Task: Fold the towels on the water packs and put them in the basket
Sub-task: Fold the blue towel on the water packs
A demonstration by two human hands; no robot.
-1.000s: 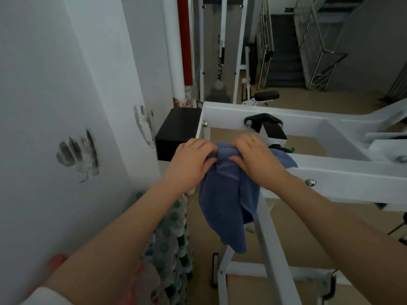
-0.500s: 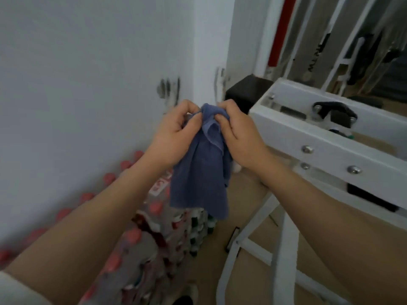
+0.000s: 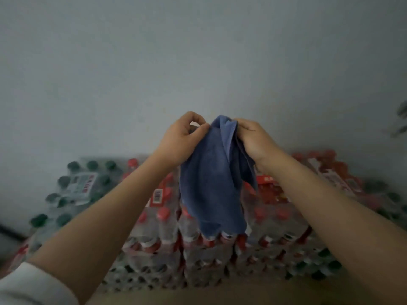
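Observation:
A blue towel point(image 3: 211, 183) hangs bunched in the air in front of me, above the stacked water packs point(image 3: 167, 227). My left hand point(image 3: 182, 139) pinches its top edge on the left side. On the right, my right hand point(image 3: 253, 139) grips the top edge, fingers curled round the cloth. The towel's lower end dangles just over the red-capped bottles. No basket is in view.
Shrink-wrapped packs of red-capped bottles fill the middle; green-capped packs point(image 3: 79, 183) lie at the left and at the far right point(image 3: 387, 201). A plain grey wall point(image 3: 198, 62) rises right behind the packs.
I have turned left from the white metal frame to face the wall and water packs. Both hands carried the blue towel along and now hold it over the packs.

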